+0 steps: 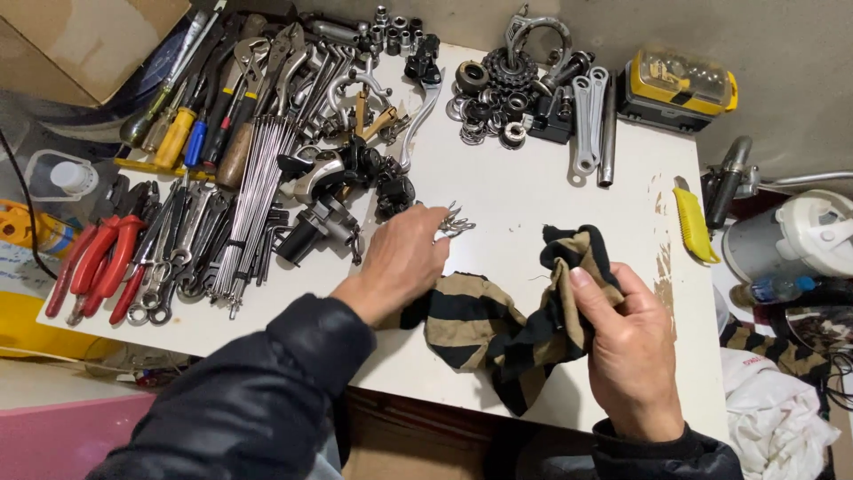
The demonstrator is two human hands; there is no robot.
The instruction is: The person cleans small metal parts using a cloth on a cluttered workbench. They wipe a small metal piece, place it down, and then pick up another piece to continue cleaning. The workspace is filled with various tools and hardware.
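Two hands: both bare, in dark sleeves, working low over a white table [533,196].
Far left, nine o'clock: red-handled pliers [93,262] lie beside a heap of wrenches [169,267] near the table's left edge.
Ten o'clock: screwdrivers [182,124] with yellow, blue and wooden handles fan outward, next to a bundle of thin steel spokes [253,191].
Left hand [400,262]: palm down near the centre, fingers curled together and pinching a small cluster of shiny metal parts [453,222] just off the tabletop.
Striped cloth [502,324]: tan and black bands, soft and crumpled; it trails from under the left wrist across the near edge at six o'clock and rises into the right hand.
Right hand [622,347]: at five o'clock, thumb pressed against the fingers, bunching the cloth's upper end.
Twelve o'clock: a black sprocket [508,67] sits among bearings and rings [484,107]; flat grey spanners [588,120] lie just right of them.
One o'clock: yellow and black case [680,89] with a clear lid.
Three o'clock: yellow utility knife [693,222] at the table's right edge, where the white surface is chipped to brown.
Surroundings: grey wall behind, cardboard box [80,36] at upper left, a white appliance [813,236] at right.
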